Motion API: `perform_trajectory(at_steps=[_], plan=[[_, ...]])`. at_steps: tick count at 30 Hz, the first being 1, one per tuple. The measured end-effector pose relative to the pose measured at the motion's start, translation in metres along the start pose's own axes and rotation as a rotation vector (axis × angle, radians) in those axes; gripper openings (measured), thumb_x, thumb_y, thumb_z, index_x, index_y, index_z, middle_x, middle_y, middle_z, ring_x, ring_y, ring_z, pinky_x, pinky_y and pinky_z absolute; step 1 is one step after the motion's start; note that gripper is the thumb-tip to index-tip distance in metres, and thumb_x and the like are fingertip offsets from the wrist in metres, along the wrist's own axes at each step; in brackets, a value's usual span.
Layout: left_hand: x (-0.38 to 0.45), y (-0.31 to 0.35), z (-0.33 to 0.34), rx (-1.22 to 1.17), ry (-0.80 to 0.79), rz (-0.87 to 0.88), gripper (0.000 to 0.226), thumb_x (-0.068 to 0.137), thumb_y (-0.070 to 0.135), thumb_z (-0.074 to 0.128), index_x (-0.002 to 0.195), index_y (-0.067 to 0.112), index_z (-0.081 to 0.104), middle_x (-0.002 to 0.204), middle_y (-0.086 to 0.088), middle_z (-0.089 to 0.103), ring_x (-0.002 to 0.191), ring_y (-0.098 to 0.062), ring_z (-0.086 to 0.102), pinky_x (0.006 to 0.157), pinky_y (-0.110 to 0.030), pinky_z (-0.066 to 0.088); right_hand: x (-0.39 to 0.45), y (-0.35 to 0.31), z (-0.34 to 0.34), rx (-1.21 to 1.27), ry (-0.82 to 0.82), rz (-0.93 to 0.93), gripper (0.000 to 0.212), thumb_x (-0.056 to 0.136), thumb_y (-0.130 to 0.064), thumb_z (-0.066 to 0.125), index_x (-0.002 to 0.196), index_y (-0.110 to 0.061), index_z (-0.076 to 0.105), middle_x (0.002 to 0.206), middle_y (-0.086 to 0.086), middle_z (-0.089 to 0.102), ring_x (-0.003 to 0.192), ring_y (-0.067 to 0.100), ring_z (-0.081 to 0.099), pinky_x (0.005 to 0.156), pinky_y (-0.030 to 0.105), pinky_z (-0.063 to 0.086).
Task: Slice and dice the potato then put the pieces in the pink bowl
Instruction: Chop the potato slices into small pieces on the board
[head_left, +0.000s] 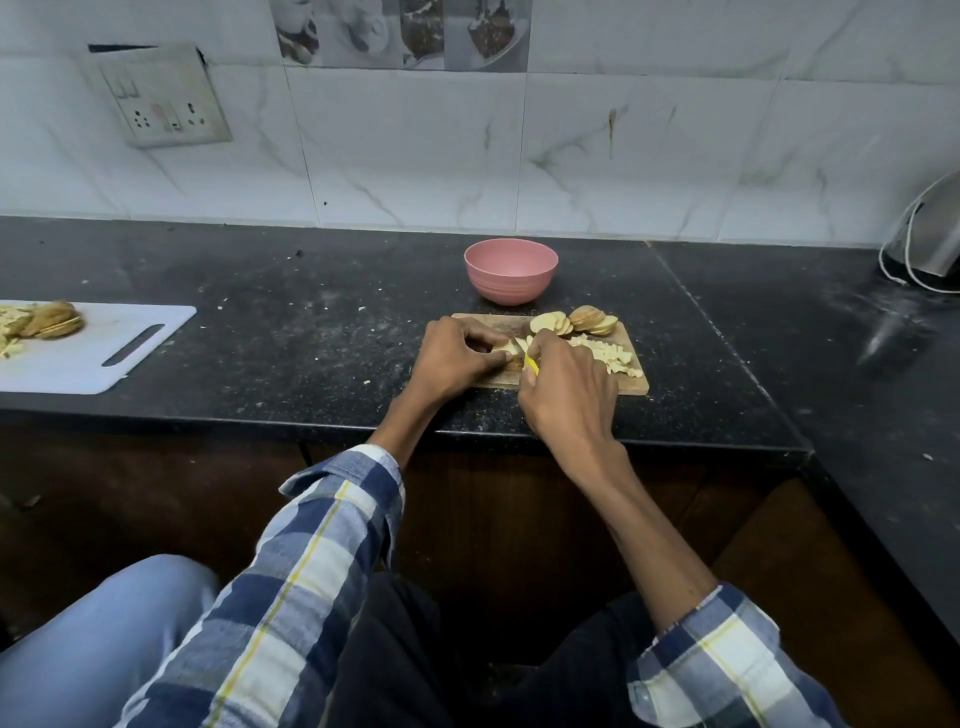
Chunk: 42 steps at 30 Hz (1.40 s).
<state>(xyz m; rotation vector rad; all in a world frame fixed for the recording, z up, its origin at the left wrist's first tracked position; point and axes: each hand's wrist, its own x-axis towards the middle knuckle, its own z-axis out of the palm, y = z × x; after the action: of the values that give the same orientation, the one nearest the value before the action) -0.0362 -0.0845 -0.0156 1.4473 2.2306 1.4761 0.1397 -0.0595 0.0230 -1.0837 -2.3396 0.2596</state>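
Potato slices (514, 347) sit on the wooden board (636, 382), left hand (457, 358) pinching them steady so the right hand (563, 387), wrapped round a yellow-handled knife (531, 364), can dice; pink bowl (510, 270) waits just behind

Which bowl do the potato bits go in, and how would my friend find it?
Look at the dark counter under the white tiled wall. Just behind the small wooden board where both hands are cutting stands the pink bowl. It is the only bowl there, round, ribbed outside, with no potato visible inside.
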Motion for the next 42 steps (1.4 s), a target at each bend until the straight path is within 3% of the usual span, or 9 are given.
perform_trajectory(at_steps=[9,16,21,29,34,42], plan=[[0.001,-0.002,0.001,-0.006,-0.005,0.026,0.016,0.078,0.010,0.088,0.093,0.014,0.085,0.092,0.008,0.079,0.085,0.003,0.072,0.085,-0.012,0.054,0.013,-0.005,0.015,0.005,-0.018,0.004,0.021,0.096,-0.015,0.063,0.116,-0.019,0.061,0.109,0.011,0.070,0.101,0.035,0.064,0.073,0.039,0.040],[0.003,-0.003,0.002,-0.002,0.017,-0.004,0.017,0.078,0.013,0.089,0.094,0.015,0.084,0.093,0.008,0.080,0.084,0.004,0.071,0.085,-0.014,0.055,-0.007,-0.003,-0.010,-0.018,-0.094,0.030,0.026,0.093,-0.016,0.068,0.118,-0.021,0.062,0.115,0.007,0.066,0.110,0.032,0.061,0.087,0.042,0.042],[0.001,-0.001,0.001,0.007,0.022,-0.005,0.017,0.078,0.015,0.090,0.094,0.015,0.084,0.092,0.008,0.080,0.084,0.005,0.071,0.085,-0.014,0.055,-0.010,-0.001,-0.033,-0.054,-0.129,0.043,0.020,0.091,-0.015,0.068,0.109,-0.023,0.065,0.106,0.004,0.068,0.102,0.031,0.063,0.078,0.037,0.040],[-0.002,0.000,-0.002,0.023,0.009,-0.002,0.019,0.077,0.012,0.086,0.096,0.017,0.085,0.093,0.009,0.080,0.083,0.005,0.071,0.080,-0.011,0.054,-0.006,-0.001,-0.024,-0.007,0.019,0.002,0.020,0.094,-0.024,0.068,0.114,-0.024,0.064,0.105,0.004,0.071,0.098,0.031,0.066,0.079,0.043,0.052],[-0.002,-0.002,-0.001,-0.004,0.016,0.009,0.016,0.076,0.010,0.086,0.091,0.016,0.085,0.090,0.009,0.080,0.083,0.002,0.073,0.084,-0.020,0.058,0.006,-0.010,-0.006,-0.024,-0.009,0.004,0.026,0.095,-0.022,0.067,0.121,-0.020,0.064,0.110,0.009,0.070,0.103,0.034,0.065,0.079,0.042,0.048],[-0.001,-0.003,-0.001,-0.020,0.020,0.025,0.014,0.076,0.009,0.086,0.087,0.017,0.085,0.086,0.010,0.079,0.079,0.002,0.073,0.082,-0.020,0.058,0.015,-0.016,0.005,-0.015,-0.044,0.031,0.024,0.096,-0.016,0.063,0.120,-0.017,0.063,0.114,0.012,0.067,0.109,0.036,0.062,0.084,0.043,0.044]])
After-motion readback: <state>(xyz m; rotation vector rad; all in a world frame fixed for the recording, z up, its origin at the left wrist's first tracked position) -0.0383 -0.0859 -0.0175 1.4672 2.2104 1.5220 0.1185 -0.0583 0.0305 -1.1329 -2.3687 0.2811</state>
